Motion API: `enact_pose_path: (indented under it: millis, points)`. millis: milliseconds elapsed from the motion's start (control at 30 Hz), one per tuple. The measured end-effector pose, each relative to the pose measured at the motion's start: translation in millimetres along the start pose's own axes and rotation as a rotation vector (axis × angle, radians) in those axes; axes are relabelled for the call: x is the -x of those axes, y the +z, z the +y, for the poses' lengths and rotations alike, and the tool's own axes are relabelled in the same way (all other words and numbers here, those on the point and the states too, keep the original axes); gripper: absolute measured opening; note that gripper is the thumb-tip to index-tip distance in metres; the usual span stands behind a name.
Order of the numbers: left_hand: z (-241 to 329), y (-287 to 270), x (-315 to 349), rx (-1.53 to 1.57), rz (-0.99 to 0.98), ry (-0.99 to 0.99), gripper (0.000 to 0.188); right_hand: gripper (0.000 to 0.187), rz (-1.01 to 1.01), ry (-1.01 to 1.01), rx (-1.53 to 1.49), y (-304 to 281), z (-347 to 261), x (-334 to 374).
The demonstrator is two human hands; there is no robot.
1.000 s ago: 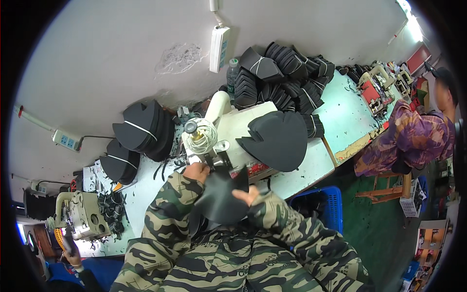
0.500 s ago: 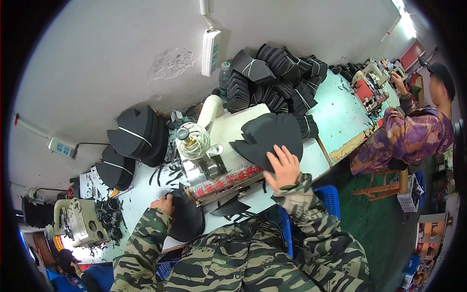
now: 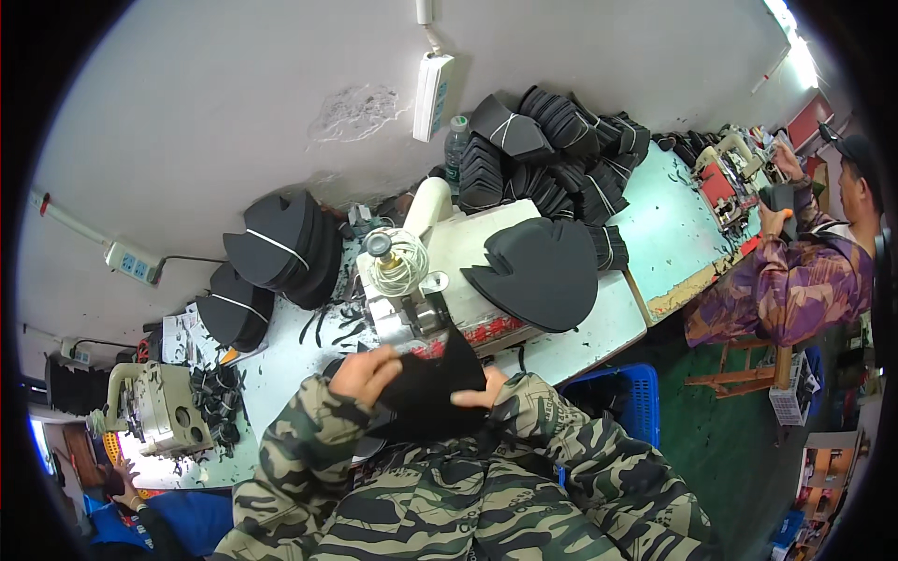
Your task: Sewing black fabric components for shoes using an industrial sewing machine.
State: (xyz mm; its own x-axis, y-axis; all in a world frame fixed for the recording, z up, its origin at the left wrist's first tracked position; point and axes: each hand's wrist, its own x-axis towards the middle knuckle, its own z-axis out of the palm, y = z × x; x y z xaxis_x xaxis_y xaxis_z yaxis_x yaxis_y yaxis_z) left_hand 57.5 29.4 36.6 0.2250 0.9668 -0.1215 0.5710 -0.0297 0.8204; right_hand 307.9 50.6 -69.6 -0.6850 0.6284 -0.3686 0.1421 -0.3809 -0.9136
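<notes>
Just in front of a cream machine (image 3: 465, 245), I hold a thin black sheet piece (image 3: 428, 397) between both hands. My left hand (image 3: 368, 374) is closed on its left edge. At its right edge, my right hand (image 3: 482, 389) grips it with the thumb on top. The piece's upper corner rises beside the machine's metal head (image 3: 409, 320). A stack of black notched, rounded pieces (image 3: 547, 280) rests on the machine's flat top. Below my hands, more black material is partly hidden.
Tied black bundles (image 3: 281, 248) stand at the left, and more bundles (image 3: 538, 131) are heaped by the wall near a plastic bottle (image 3: 456, 150). A blue basket (image 3: 641, 393) is low at right. A co-worker (image 3: 795, 271) sits by another machine (image 3: 725, 187). Dark scraps litter the table.
My right hand has left the stack on the machine and come down to the black piece in front. My left hand has risen with that piece. The view has shifted slightly.
</notes>
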Motion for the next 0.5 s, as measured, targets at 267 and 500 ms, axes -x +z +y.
enact_pose_path:
  millis: [267, 500]
  points:
    - [-52, 21, -44, -0.225, 0.057, -0.236, 0.028, 0.03, 0.274, 0.066, -0.046, 9, -42, -12]
    - [-24, 22, -74, -0.071, -0.07, -0.479, 0.025, 0.042, 0.089, 0.487, -0.43, 23, -40, 17]
